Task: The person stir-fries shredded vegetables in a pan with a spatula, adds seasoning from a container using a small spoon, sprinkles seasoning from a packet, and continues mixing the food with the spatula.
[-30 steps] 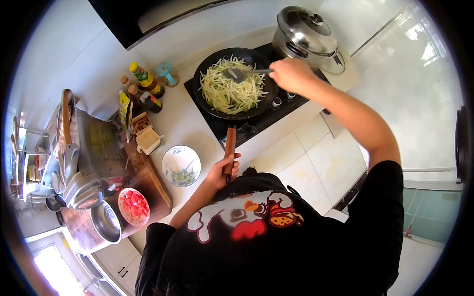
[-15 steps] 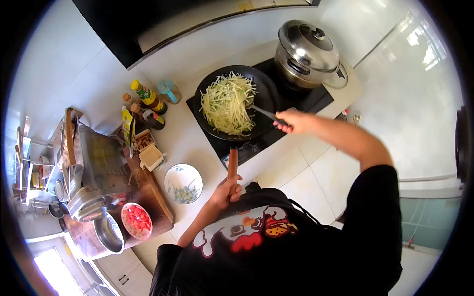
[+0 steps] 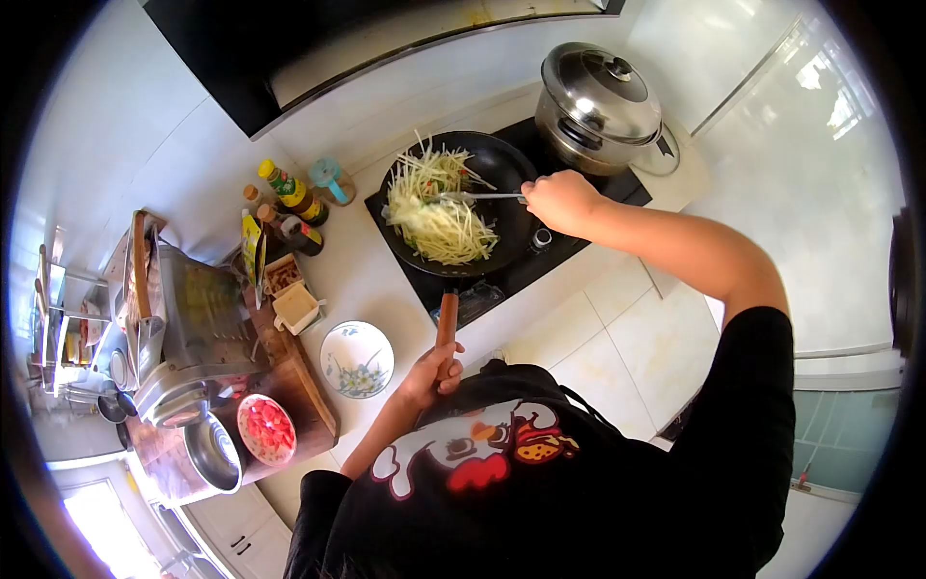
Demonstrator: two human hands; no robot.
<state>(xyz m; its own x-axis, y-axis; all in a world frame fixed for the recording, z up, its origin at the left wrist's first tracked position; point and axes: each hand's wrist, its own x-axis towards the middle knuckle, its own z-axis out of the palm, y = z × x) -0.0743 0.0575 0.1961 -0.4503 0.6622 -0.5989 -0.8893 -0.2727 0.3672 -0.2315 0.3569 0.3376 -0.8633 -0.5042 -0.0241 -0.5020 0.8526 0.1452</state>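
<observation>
A black wok (image 3: pixel 511 220) sits on the hob, holding a heap of pale green vegetable shreds (image 3: pixel 461 239). My left hand (image 3: pixel 434 374) is closed round the wok's wooden handle, near its end. In my right hand (image 3: pixel 567 205) is the dark grip of a spatula (image 3: pixel 494 196). Its metal shaft reaches left over the wok, and the blade is in among the shreds, partly hidden. Some shreds at the wok's left side are blurred by motion, and a few red bits show among them.
A lidded steel pot (image 3: pixel 600 108) stands right of the wok on the black hob (image 3: pixel 632 191). On the counter's left are a flowered bowl (image 3: pixel 357 359), sauce bottles (image 3: pixel 291 191), a blue-handled jar (image 3: pixel 332 180) and seasoning boxes (image 3: pixel 295 307). Further left, a bowl of red chunks (image 3: pixel 266 430) adjoins a steel basin (image 3: pixel 213 455).
My right hand has moved up and slightly left, pushing the spatula deeper leftward into the shreds. The heap is shifted and spread toward the wok's upper left. My left hand stays on the handle.
</observation>
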